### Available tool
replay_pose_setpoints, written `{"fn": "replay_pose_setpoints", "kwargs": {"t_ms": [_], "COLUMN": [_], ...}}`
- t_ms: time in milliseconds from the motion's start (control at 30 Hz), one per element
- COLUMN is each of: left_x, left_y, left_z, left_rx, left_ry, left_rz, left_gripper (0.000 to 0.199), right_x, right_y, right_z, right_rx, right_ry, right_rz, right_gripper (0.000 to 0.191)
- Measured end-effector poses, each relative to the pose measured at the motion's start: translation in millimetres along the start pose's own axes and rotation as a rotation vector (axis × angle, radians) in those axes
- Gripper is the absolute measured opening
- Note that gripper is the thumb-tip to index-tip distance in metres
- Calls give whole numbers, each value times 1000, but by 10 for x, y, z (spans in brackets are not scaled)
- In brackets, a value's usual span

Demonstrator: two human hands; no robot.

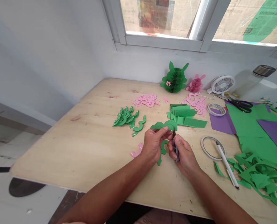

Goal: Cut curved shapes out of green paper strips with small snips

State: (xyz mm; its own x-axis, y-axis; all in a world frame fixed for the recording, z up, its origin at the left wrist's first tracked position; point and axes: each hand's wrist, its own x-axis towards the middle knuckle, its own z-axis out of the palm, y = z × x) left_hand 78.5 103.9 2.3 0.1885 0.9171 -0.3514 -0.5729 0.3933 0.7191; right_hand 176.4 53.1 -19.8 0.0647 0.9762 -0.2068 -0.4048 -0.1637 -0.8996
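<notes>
Between the thumb and fingers of my left hand (152, 141) is a piece of green paper (160, 125) with a wavy outline. My right hand (183, 152) grips a small pair of scissors (175, 144), whose blades meet the paper at its right end. A green curved cutout (163, 147) and a pink cutout (136, 151) lie on the table, partly hidden by my left hand. Further left, a heap of green wavy cutouts (124, 117) has one loose curved piece beside it. Folded green paper strips (182, 115) lie just beyond my hands.
Green scraps (260, 174), a white pen (227, 165) and tape rolls (216, 109) lie right, near green sheets (257, 137) and black scissors (241, 105). Pink cutouts (146, 100), a green honeycomb paper figure (175, 79), a pink one (195, 84), a fan (222, 84) and a clear bottle (252, 82) stand behind.
</notes>
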Motion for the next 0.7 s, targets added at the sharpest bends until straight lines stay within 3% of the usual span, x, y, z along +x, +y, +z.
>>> {"fn": "replay_pose_setpoints", "kwargs": {"t_ms": [700], "left_x": [-1], "left_y": [-40], "left_z": [-4], "left_rx": [-7], "left_ry": [15], "left_rz": [38], "left_gripper": [18], "right_x": [9], "right_y": [6], "right_z": [6], "right_rx": [-27], "right_ry": [26], "right_rz": [3], "right_gripper": [36]}}
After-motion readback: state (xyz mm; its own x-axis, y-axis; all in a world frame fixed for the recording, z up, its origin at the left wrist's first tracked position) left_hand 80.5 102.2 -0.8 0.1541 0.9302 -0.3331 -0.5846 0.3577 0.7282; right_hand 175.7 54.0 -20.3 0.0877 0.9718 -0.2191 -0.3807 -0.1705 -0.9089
